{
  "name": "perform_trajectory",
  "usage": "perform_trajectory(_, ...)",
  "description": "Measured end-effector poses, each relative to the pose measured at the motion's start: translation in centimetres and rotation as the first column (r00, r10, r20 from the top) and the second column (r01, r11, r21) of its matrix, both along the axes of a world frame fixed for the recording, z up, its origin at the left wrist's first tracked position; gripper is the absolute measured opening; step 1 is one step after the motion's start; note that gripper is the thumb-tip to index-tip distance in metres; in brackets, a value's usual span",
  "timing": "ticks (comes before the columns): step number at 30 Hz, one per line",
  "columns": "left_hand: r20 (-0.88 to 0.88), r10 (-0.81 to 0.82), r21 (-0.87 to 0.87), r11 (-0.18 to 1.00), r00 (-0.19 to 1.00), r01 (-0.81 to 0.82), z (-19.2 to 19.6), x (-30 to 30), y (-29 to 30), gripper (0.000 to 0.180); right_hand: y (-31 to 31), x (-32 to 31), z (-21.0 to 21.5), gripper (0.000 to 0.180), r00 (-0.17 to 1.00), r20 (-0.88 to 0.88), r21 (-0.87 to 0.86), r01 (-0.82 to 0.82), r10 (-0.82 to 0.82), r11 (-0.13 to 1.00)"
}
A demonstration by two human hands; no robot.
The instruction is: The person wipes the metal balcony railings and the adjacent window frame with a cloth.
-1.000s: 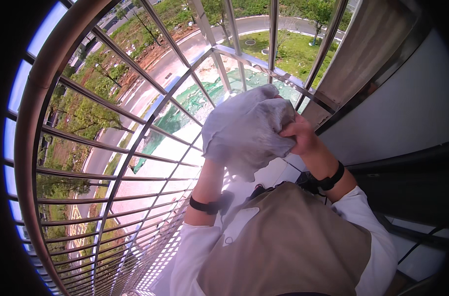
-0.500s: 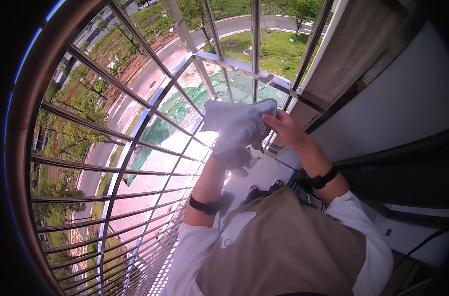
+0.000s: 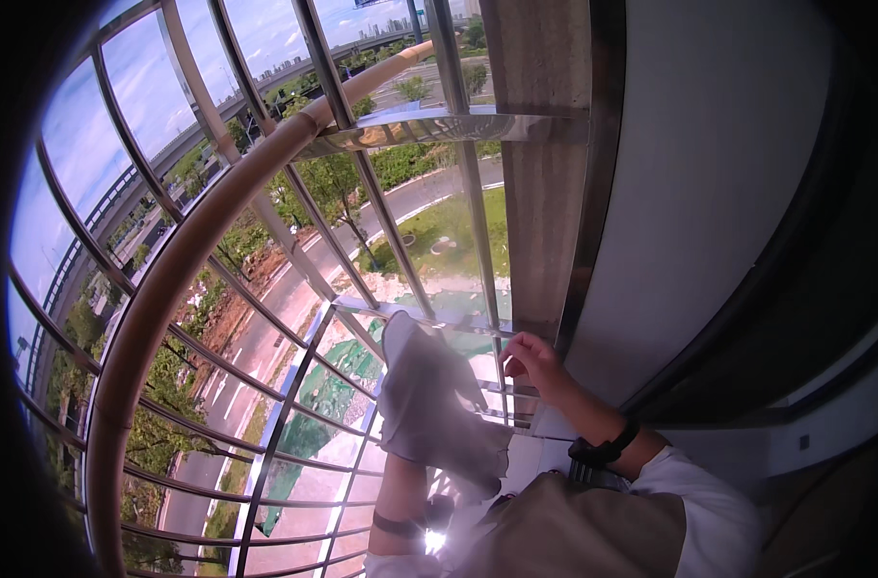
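Note:
A grey cloth (image 3: pixel 427 400) is draped over the end of my left forearm (image 3: pixel 400 486), hiding my left hand and its fingers. The hand holds the cloth up in front of the metal bars, and its lower edge hangs loose toward my body. Just right of the cloth, my right hand (image 3: pixel 535 364) is raised with nothing in it. Its fingers are bent but apart, close to the lower bars and not touching the cloth. A black band (image 3: pixel 608 445) circles the right forearm, and a similar one shows on the left.
A metal bar cage (image 3: pixel 294 395) curves around the front and left. Across it runs a thick tan pole (image 3: pixel 169 265). On the right are a concrete post (image 3: pixel 545 222) and a pale panel (image 3: pixel 699 193). Beyond the bars lie a road, grass and trees far below.
My view has tilted up, bringing more of the pole and the skyline into sight. My right hand has let go of the cloth, which now hangs from the left hand alone.

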State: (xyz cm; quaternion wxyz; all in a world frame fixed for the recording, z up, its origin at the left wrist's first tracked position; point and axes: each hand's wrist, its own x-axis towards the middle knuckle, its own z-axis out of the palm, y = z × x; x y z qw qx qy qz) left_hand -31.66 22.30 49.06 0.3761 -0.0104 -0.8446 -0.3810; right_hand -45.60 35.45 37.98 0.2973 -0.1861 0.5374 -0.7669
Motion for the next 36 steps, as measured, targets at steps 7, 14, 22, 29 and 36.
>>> perform_trajectory(7, -0.241, 0.07, -0.143, 0.984, 0.968, -0.107, 6.1, -5.0, -1.3, 0.026, 7.3, -1.2, 0.7, 0.011, 0.993, -0.04, 0.015, 0.109, -0.108, 0.994)
perform_trajectory(14, -0.368, 0.184, -0.272, 0.916, 0.911, -0.295, 10.9, -12.4, -0.9, 0.027, 11.9, -0.6, -1.1, 0.011, 0.972, 0.06, 0.054, 0.223, -0.226, 0.973)
perform_trajectory(22, -0.106, 0.239, -0.367, 0.893, 0.965, -0.262, 15.3, -13.2, 1.7, 0.026, 14.0, -1.5, -2.3, 0.011, 0.969, 0.076, 0.06, 0.23, -0.234, 0.971)
perform_trajectory(29, -0.148, 0.356, -0.213, 0.899, 0.923, -0.382, 12.2, -15.1, -1.8, 0.04, 13.7, -2.0, -3.0, 0.009, 0.98, 0.044, 0.055, 0.189, -0.192, 0.98)
perform_trajectory(36, -0.199, 0.292, -0.304, 0.889, 0.936, -0.342, 11.4, -14.6, 0.5, 0.04, 13.7, -1.9, -3.6, 0.011, 0.982, 0.071, 0.074, 0.171, -0.176, 0.983)
